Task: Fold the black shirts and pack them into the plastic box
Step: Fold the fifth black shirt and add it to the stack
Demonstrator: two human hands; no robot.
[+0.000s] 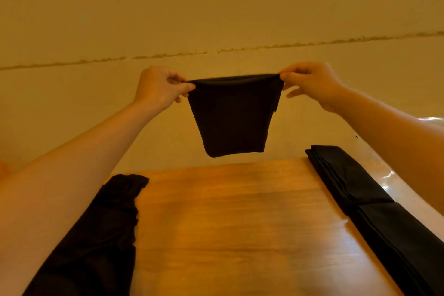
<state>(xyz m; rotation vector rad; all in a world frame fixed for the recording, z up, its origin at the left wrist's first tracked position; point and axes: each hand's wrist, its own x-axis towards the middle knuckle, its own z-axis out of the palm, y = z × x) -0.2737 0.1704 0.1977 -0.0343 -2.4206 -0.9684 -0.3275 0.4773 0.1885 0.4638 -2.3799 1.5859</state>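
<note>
We see left hand (160, 87) and right hand (310, 83) pinching top corners of folded black shirt (233, 113); long axis hangs downward between grips; below: one crumpled black pile (101, 230), two folded black shirts (365, 197).

The folded black cloth shirt (231, 115) held in the air looks matt and soft, its top edge rolled into a smooth fold. The crumpled black cloth pile (96, 235) at the left is the same dull fabric, wrinkled and light-absorbing. The 2 flat folded black cloth shirts (374, 206) at the right show smooth faces and thin layered edges. The brown wooden desk (228, 223) has visible grain and a soft satin sheen. Clear glossy plastic (394, 173) at the right edge throws bright highlights. The yellowish painted wall (216, 19) is matt, crossed by a rough, chipped seam (240, 50).
</note>
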